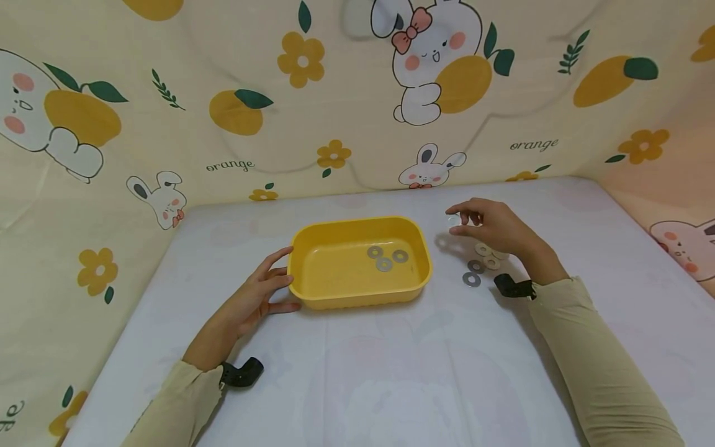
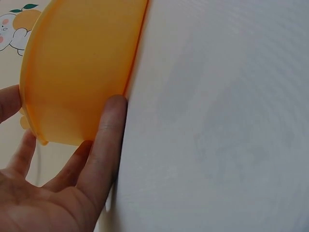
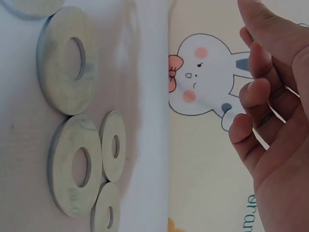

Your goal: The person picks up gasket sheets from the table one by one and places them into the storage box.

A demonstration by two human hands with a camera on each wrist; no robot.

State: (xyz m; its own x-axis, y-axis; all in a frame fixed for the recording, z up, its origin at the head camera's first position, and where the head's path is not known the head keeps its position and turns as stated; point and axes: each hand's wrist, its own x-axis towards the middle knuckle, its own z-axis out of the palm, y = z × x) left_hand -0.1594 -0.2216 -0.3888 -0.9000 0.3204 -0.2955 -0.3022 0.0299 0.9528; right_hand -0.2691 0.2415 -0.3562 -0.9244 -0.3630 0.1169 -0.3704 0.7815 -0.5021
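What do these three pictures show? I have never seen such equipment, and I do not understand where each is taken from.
There is no robot; a person is working. The widest picture comes from a camera on the head; the close view of the yellow tub comes from the left wrist, that of the loose washers from the right. The tub stands on the white surface, with three washers inside; the loose ones lie to its right. The bare left hand touches the tub's left end. The right hand pinches a shiny piece, probably another washer, above the surface.
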